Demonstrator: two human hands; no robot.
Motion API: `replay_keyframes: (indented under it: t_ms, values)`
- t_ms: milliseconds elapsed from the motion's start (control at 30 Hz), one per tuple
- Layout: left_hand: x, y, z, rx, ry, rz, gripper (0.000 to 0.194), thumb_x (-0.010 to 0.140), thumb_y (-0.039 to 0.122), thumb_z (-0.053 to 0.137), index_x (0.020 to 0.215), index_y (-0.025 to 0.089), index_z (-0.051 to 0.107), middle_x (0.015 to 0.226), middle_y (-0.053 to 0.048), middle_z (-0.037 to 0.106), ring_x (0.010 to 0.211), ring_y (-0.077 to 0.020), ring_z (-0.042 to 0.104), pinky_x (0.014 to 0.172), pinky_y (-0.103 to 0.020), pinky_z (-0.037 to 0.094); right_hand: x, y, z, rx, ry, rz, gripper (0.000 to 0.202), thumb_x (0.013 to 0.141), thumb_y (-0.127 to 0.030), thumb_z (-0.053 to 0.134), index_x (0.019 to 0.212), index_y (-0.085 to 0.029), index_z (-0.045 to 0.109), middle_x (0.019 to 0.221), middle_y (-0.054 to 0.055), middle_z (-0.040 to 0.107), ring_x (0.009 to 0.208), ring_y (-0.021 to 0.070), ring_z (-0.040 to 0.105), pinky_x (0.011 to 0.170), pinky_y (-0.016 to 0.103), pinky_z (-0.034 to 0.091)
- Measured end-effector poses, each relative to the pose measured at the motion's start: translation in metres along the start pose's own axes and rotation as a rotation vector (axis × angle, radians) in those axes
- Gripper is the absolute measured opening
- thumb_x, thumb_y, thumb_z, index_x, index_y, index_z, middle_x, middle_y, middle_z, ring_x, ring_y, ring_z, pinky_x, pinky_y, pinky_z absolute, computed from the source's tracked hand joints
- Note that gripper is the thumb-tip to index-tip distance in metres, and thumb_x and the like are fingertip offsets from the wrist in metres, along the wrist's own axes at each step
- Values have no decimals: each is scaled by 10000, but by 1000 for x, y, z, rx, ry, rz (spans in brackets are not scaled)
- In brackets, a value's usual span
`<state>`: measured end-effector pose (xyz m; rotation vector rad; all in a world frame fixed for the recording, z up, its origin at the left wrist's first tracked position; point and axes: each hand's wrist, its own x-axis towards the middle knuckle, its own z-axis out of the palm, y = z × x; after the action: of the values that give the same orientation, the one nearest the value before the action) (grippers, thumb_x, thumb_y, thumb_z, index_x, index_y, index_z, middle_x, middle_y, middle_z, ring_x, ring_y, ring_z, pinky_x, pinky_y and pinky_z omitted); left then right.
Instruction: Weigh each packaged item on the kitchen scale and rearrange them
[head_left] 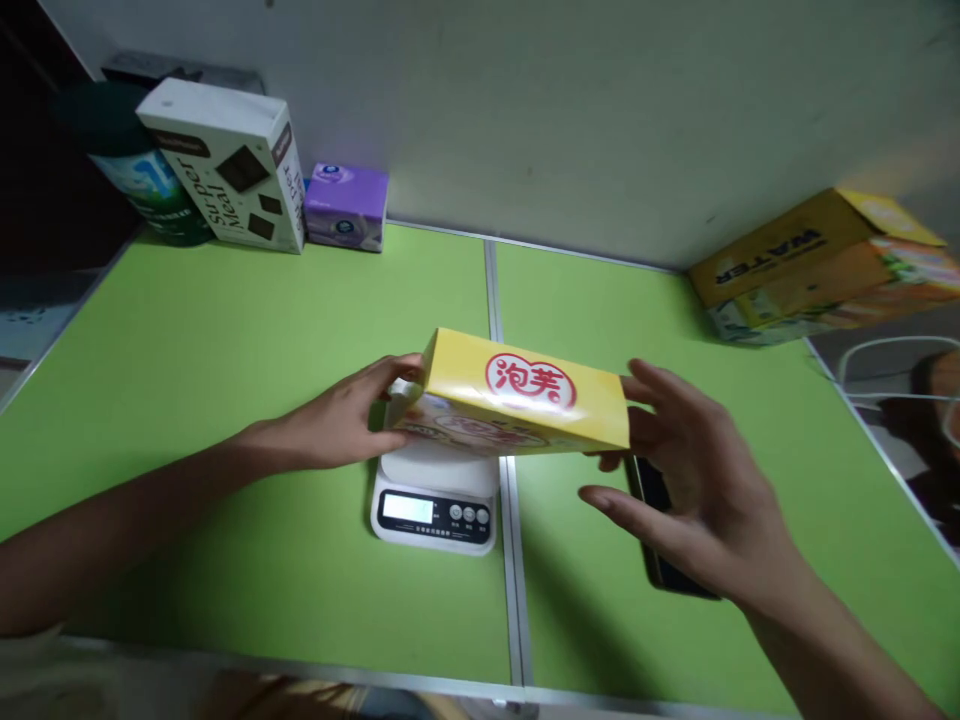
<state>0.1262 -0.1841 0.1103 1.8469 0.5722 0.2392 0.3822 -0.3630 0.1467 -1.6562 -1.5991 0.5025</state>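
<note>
A yellow box [480,385] with red lettering is tilted above a white kitchen scale [439,520]. My left hand [349,410] grips the box's left end between thumb and fingers. At the opposite end, my right hand [686,470] has its fingers spread and its thumb apart, with fingertips by the box's right edge; whether they touch it I cannot tell. The box hides much of the scale's platform. The scale's display is lit, but its digits are too faint to read. Partly behind my right hand lies a dark phone [671,575].
A green tub [150,180], a white box marked "Super Meal" [232,180] and a purple tissue pack [346,205] stand at the back left. An orange carton [817,265] is at the back right. A metal seam [516,600] splits the green tabletop [225,560].
</note>
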Motion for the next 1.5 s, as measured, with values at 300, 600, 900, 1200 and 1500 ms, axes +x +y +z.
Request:
replay_keyframes:
  t_ms: [300,600,900,1200,1500]
  values:
    - [-7,-3,-38,-4,314,164,534,820,173,606,1326,253,455,1342,-100,560,1125,-236,599,882,-380,568,96,-53,23,-250,-2,-295,421,881,-409,569,1300,-412,527,1141,53,627,962,292,636,563,357,587]
    - [14,-98,-133,103,1116,-14,529,753,110,602,1259,203,479,1315,-121,574,1255,-247,523,1078,-387,423,252,-76,159,-173,-65,-466,380,915,-337,515,1268,-200,552,1236,146,584,1055,311,597,807,441,560]
    - [51,-143,-177,-33,1345,-178,622,749,66,611,1328,162,409,1371,-182,526,1302,-278,501,1080,-419,423,315,-90,235,-426,-55,-372,438,918,-226,438,1346,-142,468,1468,213,386,1026,343,624,722,480,580]
    - [67,-150,-190,-29,1368,-245,529,695,29,589,1196,176,506,1247,-148,620,1203,-299,578,1034,-423,460,331,-69,233,-448,-12,-494,410,932,-276,450,1334,-199,474,1477,212,380,1017,356,643,668,482,585]
    - [68,-147,-193,7,1392,-284,509,712,66,575,1204,179,507,1218,-124,636,1171,-298,590,1025,-413,462,332,-66,241,-348,23,-468,428,935,-299,450,1363,-271,456,1492,170,352,1039,355,634,729,527,588]
